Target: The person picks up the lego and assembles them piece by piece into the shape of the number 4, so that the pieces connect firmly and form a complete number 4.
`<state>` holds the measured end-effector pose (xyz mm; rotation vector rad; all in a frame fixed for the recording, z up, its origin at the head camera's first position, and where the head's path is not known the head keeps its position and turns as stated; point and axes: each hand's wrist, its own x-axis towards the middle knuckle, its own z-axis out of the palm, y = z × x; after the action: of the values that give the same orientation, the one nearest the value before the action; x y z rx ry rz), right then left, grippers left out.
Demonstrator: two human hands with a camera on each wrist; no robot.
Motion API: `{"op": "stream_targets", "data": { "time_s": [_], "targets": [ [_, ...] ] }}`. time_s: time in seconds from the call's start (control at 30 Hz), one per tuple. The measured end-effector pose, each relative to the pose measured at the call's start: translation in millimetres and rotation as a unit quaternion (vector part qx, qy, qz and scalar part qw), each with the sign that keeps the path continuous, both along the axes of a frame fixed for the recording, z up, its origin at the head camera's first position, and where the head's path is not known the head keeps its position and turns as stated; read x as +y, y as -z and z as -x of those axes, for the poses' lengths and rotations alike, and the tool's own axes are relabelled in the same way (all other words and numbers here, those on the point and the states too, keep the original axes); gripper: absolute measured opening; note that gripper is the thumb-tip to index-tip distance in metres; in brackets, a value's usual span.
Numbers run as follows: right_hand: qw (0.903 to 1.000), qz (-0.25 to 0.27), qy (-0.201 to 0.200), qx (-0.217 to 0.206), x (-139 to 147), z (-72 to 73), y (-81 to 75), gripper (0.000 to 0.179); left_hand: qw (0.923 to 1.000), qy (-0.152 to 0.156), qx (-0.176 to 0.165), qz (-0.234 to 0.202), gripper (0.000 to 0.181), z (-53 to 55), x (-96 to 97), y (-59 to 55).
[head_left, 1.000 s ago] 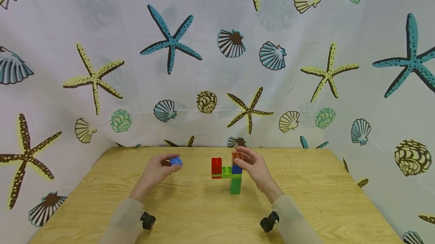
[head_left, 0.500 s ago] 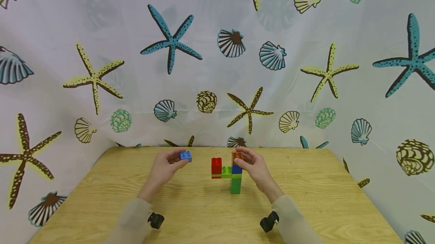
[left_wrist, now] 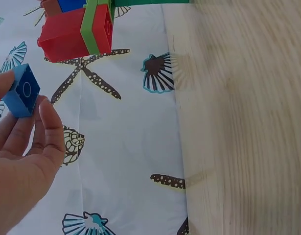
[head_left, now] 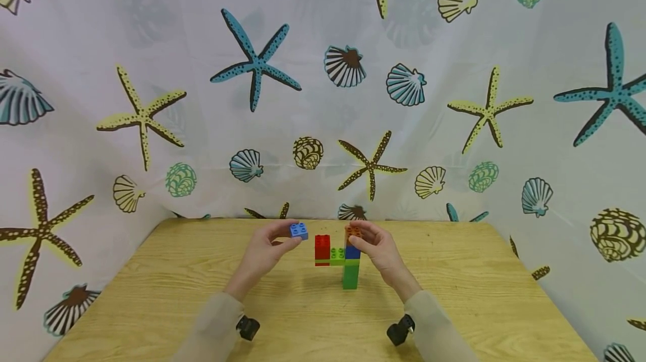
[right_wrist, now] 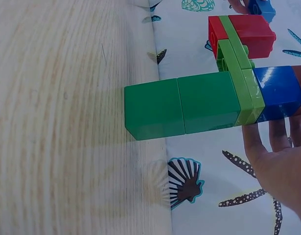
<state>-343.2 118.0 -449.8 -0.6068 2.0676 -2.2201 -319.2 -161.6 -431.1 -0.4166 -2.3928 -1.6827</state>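
In the head view my left hand [head_left: 264, 251] pinches a light blue toy brick [head_left: 299, 231] between thumb and fingers, just left of a brick structure and apart from it. The left wrist view shows the underside of this light blue brick [left_wrist: 24, 91]. My right hand [head_left: 382, 250] grips the structure's top, around an orange-brown brick [head_left: 355, 231] and a dark blue brick [right_wrist: 278, 93]. Below these come a light green piece [head_left: 337, 254] and stacked green bricks [right_wrist: 182, 105]. A red brick [head_left: 322, 245] stands on the light green piece's left end, with more red beneath it.
The structure's column stands on a wooden table [head_left: 313, 323]. Behind and beside the table hangs a white cloth [head_left: 323, 110] printed with starfish and shells. A small black camera sits at each wrist, the left one [head_left: 248, 328] and the right one [head_left: 401, 330].
My left hand has moved to the right with the light blue brick, coming close to the red brick. My right hand has kept its place on the column top.
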Motion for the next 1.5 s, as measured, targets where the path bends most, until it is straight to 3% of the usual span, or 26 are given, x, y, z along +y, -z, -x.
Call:
{"op": "stream_targets", "data": {
  "time_s": [0.4, 0.63, 1.17, 1.3, 1.5],
  "targets": [
    [1.0000, -0.005, 0.005, -0.002, -0.1, 2.0, -1.8, 0.043, 0.9986, 0.052, 0.002, -0.010, 0.037, 7.5, 23.9, -0.2],
    [0.9999, -0.006, 0.008, -0.006, -0.6, 2.5, -1.1, 0.043, 0.9983, 0.053, -0.023, -0.008, 0.038, 8.5, 34.3, 3.6],
    [0.9999, 0.001, 0.013, -0.007, -0.5, 1.7, -1.6, 0.043, 0.9931, 0.107, -0.041, -0.023, 0.041, 7.3, 35.7, 3.0],
    [0.9998, -0.001, 0.014, -0.010, -1.3, 0.7, -0.9, 0.042, 0.9930, 0.112, -0.037, -0.016, 0.042, 6.4, 36.7, 4.6],
    [0.9998, 0.000, 0.015, -0.009, -2.8, 0.6, 0.3, 0.043, 0.9953, 0.095, -0.002, 0.017, 0.040, 5.7, 39.5, 9.5]
  ]
}}
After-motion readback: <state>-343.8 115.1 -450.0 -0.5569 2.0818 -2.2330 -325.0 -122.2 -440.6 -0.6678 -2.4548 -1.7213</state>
